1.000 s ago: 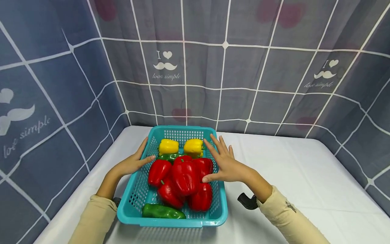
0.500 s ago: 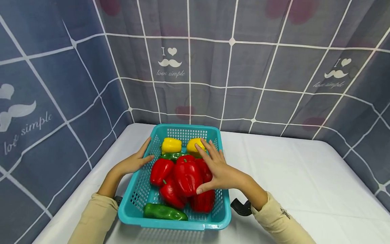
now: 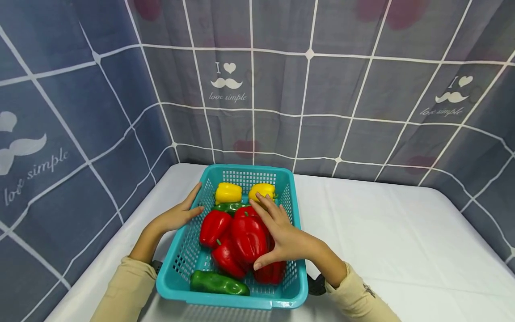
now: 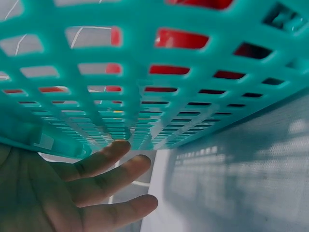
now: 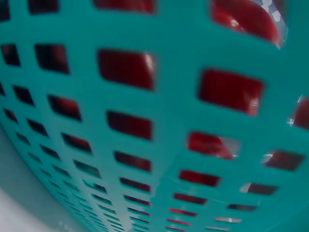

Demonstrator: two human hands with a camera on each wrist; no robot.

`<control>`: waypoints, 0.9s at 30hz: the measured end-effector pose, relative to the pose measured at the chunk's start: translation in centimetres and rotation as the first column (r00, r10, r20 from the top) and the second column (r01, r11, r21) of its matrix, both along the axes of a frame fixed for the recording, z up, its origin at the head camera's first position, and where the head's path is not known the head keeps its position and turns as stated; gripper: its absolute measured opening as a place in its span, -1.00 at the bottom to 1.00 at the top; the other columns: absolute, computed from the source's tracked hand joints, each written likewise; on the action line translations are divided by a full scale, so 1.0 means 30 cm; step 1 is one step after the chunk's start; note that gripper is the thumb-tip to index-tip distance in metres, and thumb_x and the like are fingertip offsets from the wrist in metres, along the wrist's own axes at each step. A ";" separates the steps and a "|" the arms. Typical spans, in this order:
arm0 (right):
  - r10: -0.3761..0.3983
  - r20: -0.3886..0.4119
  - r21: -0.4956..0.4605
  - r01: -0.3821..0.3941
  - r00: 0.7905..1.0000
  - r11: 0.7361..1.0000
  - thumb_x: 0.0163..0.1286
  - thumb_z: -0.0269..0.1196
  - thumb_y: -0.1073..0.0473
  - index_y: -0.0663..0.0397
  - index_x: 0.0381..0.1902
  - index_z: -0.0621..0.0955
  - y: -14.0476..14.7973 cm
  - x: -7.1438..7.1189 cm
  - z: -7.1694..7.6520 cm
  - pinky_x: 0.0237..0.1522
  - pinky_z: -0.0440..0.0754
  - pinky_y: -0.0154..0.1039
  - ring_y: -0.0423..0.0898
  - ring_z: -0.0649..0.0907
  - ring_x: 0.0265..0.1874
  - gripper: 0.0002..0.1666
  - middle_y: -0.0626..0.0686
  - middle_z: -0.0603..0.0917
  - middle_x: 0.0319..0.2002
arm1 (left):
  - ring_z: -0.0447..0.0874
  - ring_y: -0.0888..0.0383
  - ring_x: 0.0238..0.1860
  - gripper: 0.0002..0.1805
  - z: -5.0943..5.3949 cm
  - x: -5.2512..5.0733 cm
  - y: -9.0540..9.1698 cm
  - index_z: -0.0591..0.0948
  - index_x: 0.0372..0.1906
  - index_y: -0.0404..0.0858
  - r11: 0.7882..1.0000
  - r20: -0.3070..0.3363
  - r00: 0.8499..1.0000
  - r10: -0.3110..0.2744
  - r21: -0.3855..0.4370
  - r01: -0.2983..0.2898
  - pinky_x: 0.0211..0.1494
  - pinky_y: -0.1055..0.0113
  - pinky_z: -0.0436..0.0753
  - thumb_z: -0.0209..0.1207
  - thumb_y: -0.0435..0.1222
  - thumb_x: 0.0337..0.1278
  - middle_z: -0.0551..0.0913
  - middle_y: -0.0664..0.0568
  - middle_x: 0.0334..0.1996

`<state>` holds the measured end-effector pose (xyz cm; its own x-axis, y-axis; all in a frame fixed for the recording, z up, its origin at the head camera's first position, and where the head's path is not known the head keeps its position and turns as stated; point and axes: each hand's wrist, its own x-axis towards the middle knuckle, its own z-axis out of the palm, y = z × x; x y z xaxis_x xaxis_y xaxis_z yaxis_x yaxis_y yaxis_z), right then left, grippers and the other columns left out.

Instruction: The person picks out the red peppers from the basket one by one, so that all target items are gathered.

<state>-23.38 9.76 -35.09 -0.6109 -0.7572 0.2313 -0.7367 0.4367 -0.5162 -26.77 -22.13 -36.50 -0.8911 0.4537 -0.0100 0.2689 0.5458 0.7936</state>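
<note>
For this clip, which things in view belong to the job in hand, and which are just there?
Likely part of the job:
- left hand, at the basket's left rim
- right hand, over the red bell peppers
- teal plastic basket
- yellow bell peppers
- green peppers

Likely just there:
- grid-patterned curtain
- white table covering

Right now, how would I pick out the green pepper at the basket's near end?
On the white table, find the turquoise basket. Inside, at its near end and left of middle, lies a long green pepper. It lies in front of the red peppers, while the other green one shows only partly behind them.
</note>
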 end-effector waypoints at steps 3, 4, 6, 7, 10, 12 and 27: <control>0.005 -0.021 -0.011 -0.005 1.000 1.000 -0.22 0.46 -0.20 -0.25 0.44 -0.26 -0.005 0.002 -0.008 0.30 -0.21 0.31 0.08 -0.23 0.41 0.47 -0.05 -0.27 0.44 | -0.16 -0.37 0.35 -0.22 -0.002 0.000 0.001 -0.41 0.40 -0.26 1.000 0.006 1.000 0.009 -0.003 -0.009 0.22 -0.23 0.24 -0.19 -0.22 0.35 -0.31 -0.33 0.41; 0.006 -0.031 -0.013 -0.006 1.000 1.000 -0.23 0.47 -0.20 -0.24 0.44 -0.25 -0.007 0.002 -0.011 0.31 -0.21 0.31 0.06 -0.22 0.41 0.47 -0.05 -0.26 0.44 | -0.15 -0.37 0.35 -0.22 -0.001 0.001 0.001 -0.41 0.40 -0.27 1.000 0.007 1.000 0.010 -0.005 -0.010 0.22 -0.23 0.24 -0.19 -0.23 0.35 -0.31 -0.33 0.41; 0.007 -0.054 -0.004 -0.007 0.998 1.000 -0.24 0.47 -0.21 -0.24 0.44 -0.24 -0.010 0.004 -0.016 0.31 -0.20 0.29 0.03 -0.20 0.42 0.48 -0.05 -0.25 0.44 | -0.14 -0.36 0.35 -0.23 -0.002 0.001 0.001 -0.40 0.41 -0.27 1.000 0.011 1.000 0.015 -0.007 -0.015 0.20 -0.22 0.27 -0.19 -0.24 0.35 -0.30 -0.33 0.41; 0.006 -0.067 0.004 -0.006 0.998 1.000 -0.24 0.47 -0.22 -0.24 0.44 -0.24 -0.012 0.004 -0.018 0.32 -0.20 0.28 0.02 -0.18 0.42 0.48 -0.05 -0.24 0.44 | -0.15 -0.37 0.34 -0.22 -0.001 0.002 0.002 -0.40 0.40 -0.28 1.000 0.008 1.000 0.013 -0.009 -0.013 0.21 -0.23 0.25 -0.19 -0.25 0.34 -0.30 -0.34 0.41; 0.007 -0.103 0.019 -0.005 0.995 1.000 -0.25 0.46 -0.26 -0.22 0.44 -0.22 -0.015 0.005 -0.023 0.32 -0.19 0.27 -0.01 -0.12 0.41 0.47 -0.01 -0.22 0.44 | -0.15 -0.37 0.34 -0.22 0.002 0.002 0.004 -0.39 0.41 -0.28 1.000 0.008 1.000 0.016 -0.009 -0.016 0.20 -0.23 0.26 -0.18 -0.26 0.33 -0.30 -0.34 0.41; 0.010 -0.123 0.022 -0.008 0.992 1.000 -0.26 0.46 -0.25 -0.19 0.44 -0.20 -0.016 0.004 -0.025 0.31 -0.17 0.29 -0.01 -0.06 0.41 0.47 0.02 -0.20 0.44 | -0.16 -0.37 0.34 -0.22 0.003 0.002 0.005 -0.39 0.40 -0.28 1.000 0.005 1.000 0.015 -0.007 -0.015 0.21 -0.24 0.23 -0.18 -0.27 0.33 -0.30 -0.35 0.40; 0.027 -0.141 0.068 -0.017 0.990 0.998 -0.21 0.46 -0.19 -0.12 0.44 -0.13 -0.017 0.010 -0.013 0.30 -0.16 0.30 0.01 0.07 0.37 0.40 0.00 -0.17 0.43 | -0.18 -0.39 0.33 -0.22 0.013 -0.003 0.005 -0.39 0.40 -0.33 1.000 -0.006 1.000 0.002 -0.005 -0.002 0.21 -0.25 0.22 -0.18 -0.30 0.31 -0.32 -0.37 0.40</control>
